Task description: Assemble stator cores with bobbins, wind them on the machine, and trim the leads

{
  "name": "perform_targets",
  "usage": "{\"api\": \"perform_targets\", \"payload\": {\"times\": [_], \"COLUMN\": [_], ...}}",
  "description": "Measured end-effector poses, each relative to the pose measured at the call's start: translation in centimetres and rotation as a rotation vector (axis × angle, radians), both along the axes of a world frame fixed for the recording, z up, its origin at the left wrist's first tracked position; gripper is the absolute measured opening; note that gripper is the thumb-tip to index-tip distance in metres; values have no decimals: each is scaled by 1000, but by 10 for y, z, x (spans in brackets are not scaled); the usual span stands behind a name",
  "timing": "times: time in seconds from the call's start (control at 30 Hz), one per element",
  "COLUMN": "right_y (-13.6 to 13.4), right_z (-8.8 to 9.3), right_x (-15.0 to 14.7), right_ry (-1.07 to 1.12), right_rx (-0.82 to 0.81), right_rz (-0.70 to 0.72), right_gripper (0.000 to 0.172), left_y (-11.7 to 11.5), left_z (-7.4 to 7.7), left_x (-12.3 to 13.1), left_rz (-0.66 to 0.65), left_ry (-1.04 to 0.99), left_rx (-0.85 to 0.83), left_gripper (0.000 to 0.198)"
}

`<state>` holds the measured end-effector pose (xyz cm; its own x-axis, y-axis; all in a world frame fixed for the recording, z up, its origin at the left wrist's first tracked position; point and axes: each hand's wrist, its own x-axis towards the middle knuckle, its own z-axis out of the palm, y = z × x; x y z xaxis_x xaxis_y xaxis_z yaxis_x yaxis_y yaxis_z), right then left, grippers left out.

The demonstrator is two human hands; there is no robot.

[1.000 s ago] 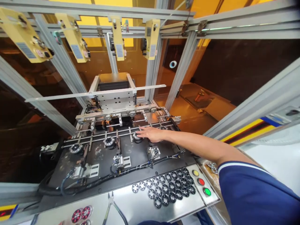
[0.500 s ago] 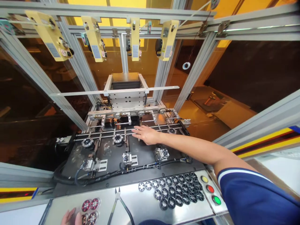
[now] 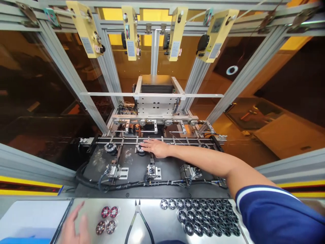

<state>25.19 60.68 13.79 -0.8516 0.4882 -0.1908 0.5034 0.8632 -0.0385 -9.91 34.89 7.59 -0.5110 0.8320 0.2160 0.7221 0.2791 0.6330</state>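
Note:
My right hand (image 3: 157, 149) reaches over the black machine bed, fingers stretched out. Its fingertips lie over a round black-and-silver part (image 3: 139, 149) on the second holder from the left; whether they press on it I cannot tell. Another such round part (image 3: 110, 147) sits on the leftmost holder. At the lower left, my left hand (image 3: 74, 225) is blurred, fingers apart and nothing in it. Just right of it, a few round slotted parts with red windings (image 3: 105, 212) lie on the metal shelf (image 3: 127, 206). Cutting pliers (image 3: 137, 211) rest beside them, jaws pointing away.
Rows of black round parts (image 3: 199, 217) cover the shelf's right side. Small metal clamp blocks (image 3: 152, 171) and a black cable bundle (image 3: 122, 186) run across the bed's front. Yellow tensioner units (image 3: 130, 34) hang from the frame above. Striped yellow bars (image 3: 27, 186) flank the opening.
My right hand has moved left from beside the second holder to over its round part. My left hand has shifted left, away from the red-wound parts. The camera view has turned left.

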Motion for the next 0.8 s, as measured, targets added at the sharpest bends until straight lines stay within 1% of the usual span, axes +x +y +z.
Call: {"api": "perform_targets", "payload": {"times": [0.03, 0.07, 0.1, 0.13, 0.17, 0.2, 0.27, 0.33, 0.4, 0.43, 0.47, 0.5, 0.53, 0.57, 0.6, 0.67, 0.7, 0.73, 0.77, 0.8], "right_y": [0, 0, -1, -2, -4, -7, -21, -46, -86, -110, -137, -165, -194, -223, -252, -306, -331, -354, -375, -395], "right_z": [1, 3, 5, 8, 12, 18, 36, 61, 83, 91, 94, 92, 85, 72, 53, 2, -26, -56, -85, -112], "right_x": [-2, -5, -8, -13, -17, -20, -22, -13, 9, 24, 40, 57, 75, 93, 111, 148, 166, 183, 198, 211], "right_ry": [6, 13, 22, 32, 46, 65, 118, 186, 282, 405, 519, 606, 685, 739, 781, 811, 788, 749, 704, 662], "right_rx": [-1, 0, 2, 5, 11, 20, 55, 103, 157, 197, 233, 256, 271, 296, 329, 445, 514, 581, 615, 651], "right_rz": [5, 7, 4, -4, -18, -39, -92, -138, -162, -165, -177, -229, -309, -415, -562, -871, -1031, -1153, -1241, -1276], "right_gripper": [67, 64, 61, 58, 56, 57, 62, 66, 63, 61, 60, 61, 61, 60, 57, 49, 46, 47, 49, 52], "left_y": [20, 44, 71, 99, 126, 151, 190, 214, 223, 225, 225, 225, 224, 225, 225, 228, 231, 233, 234, 234], "left_z": [20, 39, 54, 66, 73, 77, 74, 65, 56, 53, 50, 48, 46, 44, 43, 41, 42, 43, 46, 51], "left_x": [-1, -2, -3, -4, -4, -5, -5, -3, 0, 1, 2, 3, 4, 4, 5, 5, 6, 5, 5, 4], "left_rz": [-34, -112, -229, -369, -489, -570, -685, -734, -746, -746, -744, -743, -742, -741, -742, -748, -754, -761, -763, -757], "left_ry": [71, 145, 232, 353, 396, 423, 480, 527, 563, 576, 586, 594, 599, 600, 598, 582, 569, 553, 537, 520], "left_rx": [106, 153, 144, 67, 0, -50, -144, -219, -275, -292, -303, -308, -309, -307, -304, -293, -285, -274, -257, -234], "left_gripper": [55, 53, 54, 56, 55, 52, 50, 51, 51, 51, 49, 48, 47, 47, 46, 46, 46, 46, 46, 48]}}
